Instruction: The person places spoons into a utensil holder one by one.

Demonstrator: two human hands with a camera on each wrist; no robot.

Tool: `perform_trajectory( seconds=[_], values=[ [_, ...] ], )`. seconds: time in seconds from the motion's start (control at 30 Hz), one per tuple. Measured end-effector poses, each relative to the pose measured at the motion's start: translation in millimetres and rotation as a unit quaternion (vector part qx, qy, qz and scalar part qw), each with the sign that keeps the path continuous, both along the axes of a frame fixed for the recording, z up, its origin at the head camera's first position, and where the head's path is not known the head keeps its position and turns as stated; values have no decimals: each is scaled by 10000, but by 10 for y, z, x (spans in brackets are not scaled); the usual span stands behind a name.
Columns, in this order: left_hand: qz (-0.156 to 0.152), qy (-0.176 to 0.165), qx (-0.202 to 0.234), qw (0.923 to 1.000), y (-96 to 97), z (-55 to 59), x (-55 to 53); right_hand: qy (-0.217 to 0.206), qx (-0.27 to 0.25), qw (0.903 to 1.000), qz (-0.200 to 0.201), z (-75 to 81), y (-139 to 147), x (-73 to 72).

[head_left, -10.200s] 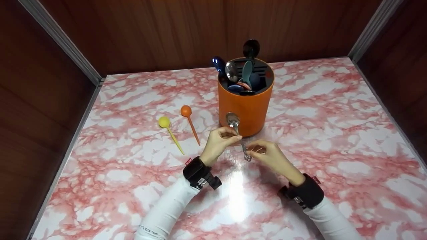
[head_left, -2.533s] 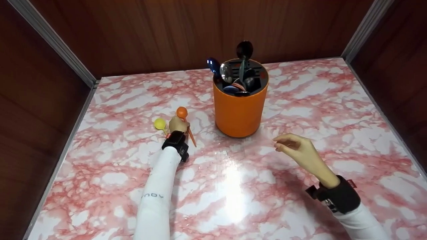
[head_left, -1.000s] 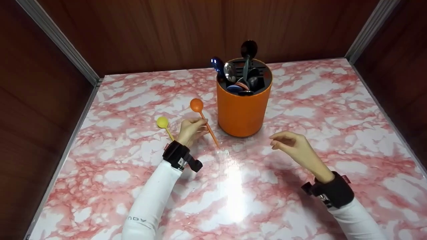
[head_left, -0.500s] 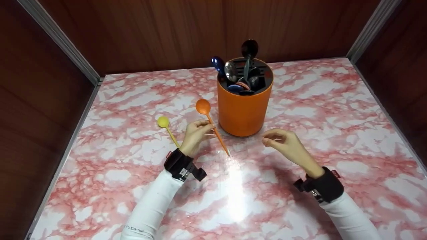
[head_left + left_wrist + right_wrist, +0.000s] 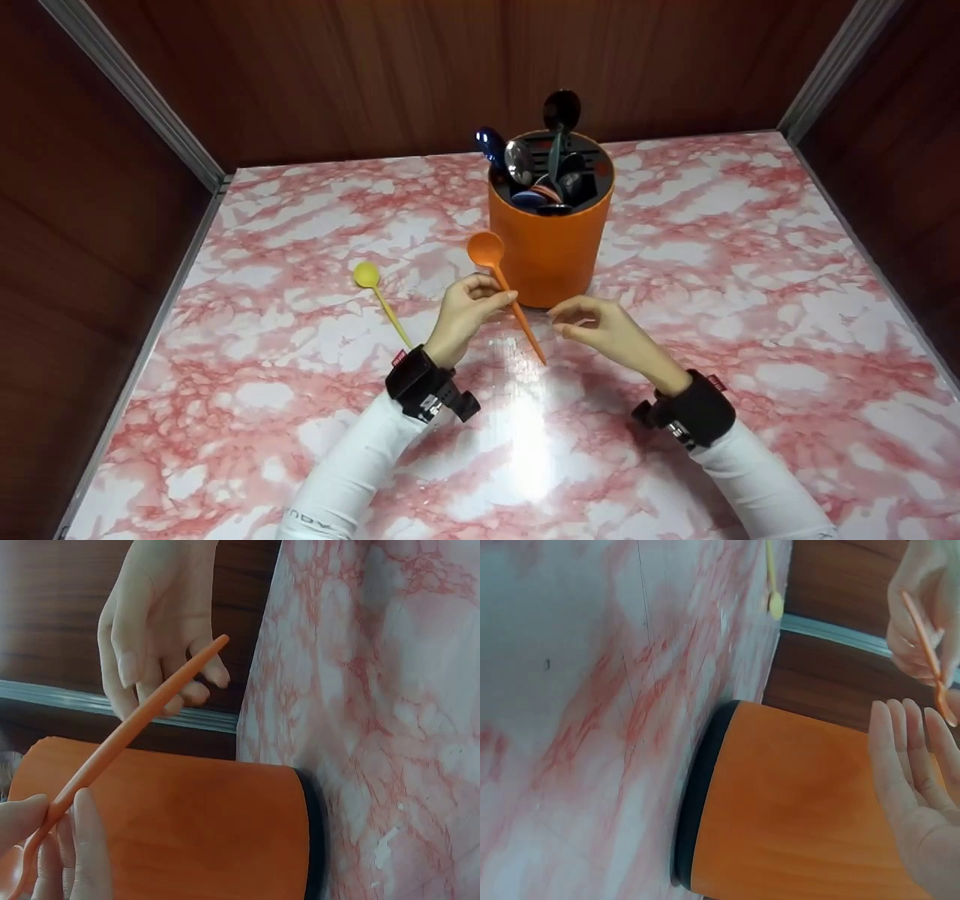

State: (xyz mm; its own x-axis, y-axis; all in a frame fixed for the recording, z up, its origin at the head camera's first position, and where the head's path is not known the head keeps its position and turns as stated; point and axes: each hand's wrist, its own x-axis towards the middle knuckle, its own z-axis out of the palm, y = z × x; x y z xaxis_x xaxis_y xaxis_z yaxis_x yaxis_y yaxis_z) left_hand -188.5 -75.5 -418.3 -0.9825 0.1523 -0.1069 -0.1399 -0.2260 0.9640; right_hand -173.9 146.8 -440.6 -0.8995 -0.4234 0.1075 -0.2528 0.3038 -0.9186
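My left hand (image 5: 463, 313) pinches an orange spoon (image 5: 486, 250) between thumb and fingers, partway along its thin handle. The spoon is tilted in front of the orange utensil holder (image 5: 555, 259), bowl up and away, handle end toward me. My right hand (image 5: 609, 331) hangs just right of the handle end, fingers loosely bent and holding nothing. In the left wrist view the orange handle (image 5: 142, 720) crosses in front of that right hand (image 5: 161, 615). The right wrist view has the right palm (image 5: 922, 821) beside the holder's wall, apart from the spoon.
A yellow spoon (image 5: 367, 275) lies on the marbled table (image 5: 270, 330) left of my left hand. Several spoons, among them a silver spoon (image 5: 519, 162) and a black spoon (image 5: 562, 110), stand in the holder. Brown panels (image 5: 375, 75) enclose the table's back and sides.
A silver spoon was in my hands at first. Later my left hand took the orange spoon from the table and carried it right, toward the holder's front. My right hand has moved left toward it.
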Motion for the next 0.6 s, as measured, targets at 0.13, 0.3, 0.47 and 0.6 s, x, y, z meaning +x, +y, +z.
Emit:
perform_trajectory(
  seconds=[0.13, 0.3, 0.47, 0.6],
  values=[
    [-105, 29, -123, 9999, 41, 11, 40, -64, 122, 9997, 180, -27, -32, -14],
    [-254, 151, -327, 9990, 79, 37, 87, -8, 123, 9995, 290, -61, -56, -14],
    [-354, 631, -644, 9953, 102, 47, 113, 87, 75, 9996, 267, -70, -69, -1],
    [-387, 818, -712, 9933, 125, 47, 121, 100, 22, 9996, 266, -73, -83, 9]
  ],
)
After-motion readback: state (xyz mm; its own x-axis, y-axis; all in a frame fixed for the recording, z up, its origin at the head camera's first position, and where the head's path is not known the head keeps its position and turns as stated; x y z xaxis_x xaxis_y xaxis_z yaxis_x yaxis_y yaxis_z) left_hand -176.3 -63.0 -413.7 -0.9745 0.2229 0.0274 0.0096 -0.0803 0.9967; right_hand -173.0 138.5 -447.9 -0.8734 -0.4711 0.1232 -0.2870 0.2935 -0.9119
